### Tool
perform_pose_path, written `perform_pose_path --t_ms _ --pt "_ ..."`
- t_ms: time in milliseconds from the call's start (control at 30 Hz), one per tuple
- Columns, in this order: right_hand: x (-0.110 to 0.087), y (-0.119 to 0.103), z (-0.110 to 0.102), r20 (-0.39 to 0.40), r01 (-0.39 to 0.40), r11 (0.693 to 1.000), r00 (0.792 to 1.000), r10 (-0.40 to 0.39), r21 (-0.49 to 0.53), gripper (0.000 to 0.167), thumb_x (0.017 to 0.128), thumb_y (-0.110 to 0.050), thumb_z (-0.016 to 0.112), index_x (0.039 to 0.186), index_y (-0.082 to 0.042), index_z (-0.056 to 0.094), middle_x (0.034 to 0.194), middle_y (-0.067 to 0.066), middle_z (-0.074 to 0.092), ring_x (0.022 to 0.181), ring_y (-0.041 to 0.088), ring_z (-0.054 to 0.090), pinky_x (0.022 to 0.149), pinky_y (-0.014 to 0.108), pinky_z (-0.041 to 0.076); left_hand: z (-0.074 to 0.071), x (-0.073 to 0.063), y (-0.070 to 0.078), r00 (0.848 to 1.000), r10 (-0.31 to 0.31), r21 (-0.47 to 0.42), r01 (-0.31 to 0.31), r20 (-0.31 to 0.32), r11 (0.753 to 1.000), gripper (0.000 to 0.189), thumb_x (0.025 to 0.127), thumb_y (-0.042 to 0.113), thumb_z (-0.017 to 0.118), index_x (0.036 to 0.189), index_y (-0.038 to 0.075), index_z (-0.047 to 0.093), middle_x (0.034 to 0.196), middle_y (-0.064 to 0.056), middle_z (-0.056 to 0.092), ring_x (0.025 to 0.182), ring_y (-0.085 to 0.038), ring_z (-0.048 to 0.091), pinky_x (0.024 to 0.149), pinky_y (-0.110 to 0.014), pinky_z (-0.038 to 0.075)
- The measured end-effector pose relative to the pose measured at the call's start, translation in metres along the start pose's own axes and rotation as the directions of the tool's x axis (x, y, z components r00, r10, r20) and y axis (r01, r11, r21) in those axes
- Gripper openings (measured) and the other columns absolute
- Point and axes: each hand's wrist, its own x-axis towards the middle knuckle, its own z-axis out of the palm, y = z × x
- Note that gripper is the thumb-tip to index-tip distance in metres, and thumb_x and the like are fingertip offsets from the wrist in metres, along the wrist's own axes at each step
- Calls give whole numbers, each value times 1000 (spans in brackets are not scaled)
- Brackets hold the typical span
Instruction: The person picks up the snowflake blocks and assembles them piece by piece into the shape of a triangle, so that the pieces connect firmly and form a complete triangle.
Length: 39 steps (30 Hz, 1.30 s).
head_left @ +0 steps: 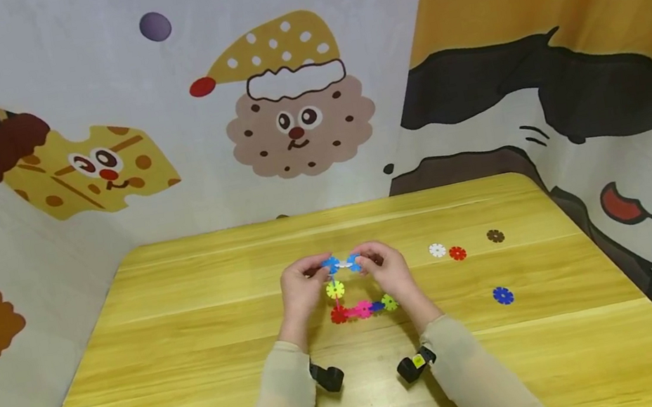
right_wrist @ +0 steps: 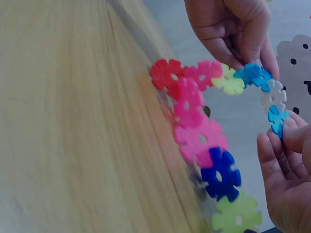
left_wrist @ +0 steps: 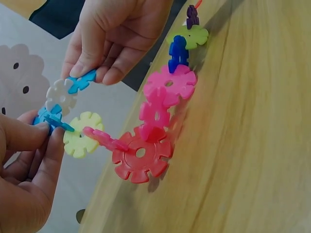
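Note:
A chain of interlocking snowflake discs runs between and below my hands. My left hand (head_left: pixel 303 289) pinches a light-blue snowflake disc (left_wrist: pixel 48 116) at the chain's far left corner. With thumb and fingers, my right hand (head_left: pixel 389 270) pinches another light-blue disc (right_wrist: pixel 278 120), which is joined to a white disc (right_wrist: pixel 273 96) between the hands. From the left corner, the chain comes down through a yellow disc (left_wrist: pixel 83 135) and a pink one to a red disc (left_wrist: pixel 142 155). It then turns right through pink discs (head_left: pixel 364 309), a dark-blue disc (right_wrist: pixel 221 174) and a lime-green disc (head_left: pixel 389 301).
Loose snowflake discs lie right of my hands on the wooden table (head_left: pixel 198 366): white (head_left: pixel 437 250), red (head_left: pixel 458 253), brown (head_left: pixel 495 236) and blue (head_left: pixel 503 295). A cartoon-printed curtain (head_left: pixel 198 167) hangs behind the table's far edge.

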Motion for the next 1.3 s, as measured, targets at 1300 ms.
perform_pose_path --t_ms 1300 --pt "12 24 1 -43 -149 961 986 163 234 23 91 1 67 112 7 59 83 3 63 74 14 58 72 26 53 18 11 -8 898 347 440 -435 269 785 33 76 12 87 106 9 74 98 -1 70 101 -22 56 92 -41 47"
